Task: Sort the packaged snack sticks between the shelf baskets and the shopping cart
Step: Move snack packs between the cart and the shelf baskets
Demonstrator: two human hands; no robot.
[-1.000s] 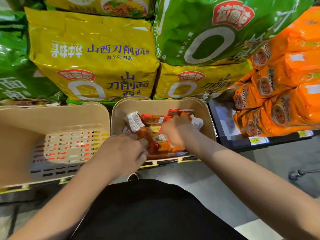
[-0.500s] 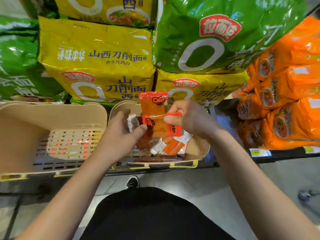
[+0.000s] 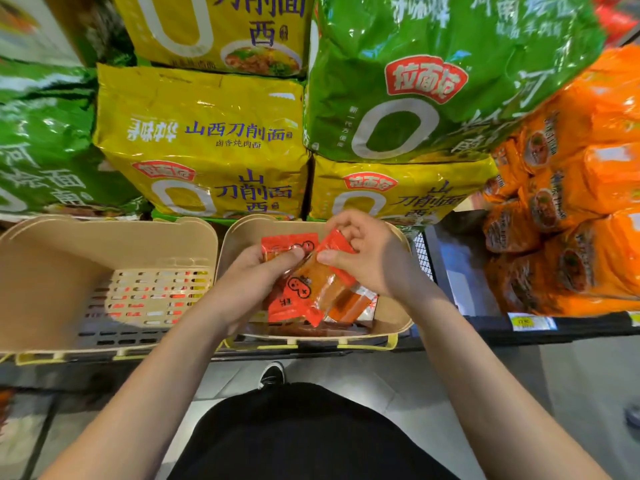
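Both hands (image 3: 249, 282) pinch orange-red snack packets (image 3: 311, 285), cartoon-face print

Glossy plastic snack packets (image 3: 313, 289) — matt basket (image 3: 242, 233).

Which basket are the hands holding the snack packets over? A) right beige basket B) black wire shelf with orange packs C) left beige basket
A: the left hand and right hand both grip orange-red snack packets above the right beige basket; the left beige basket has no hand over it.
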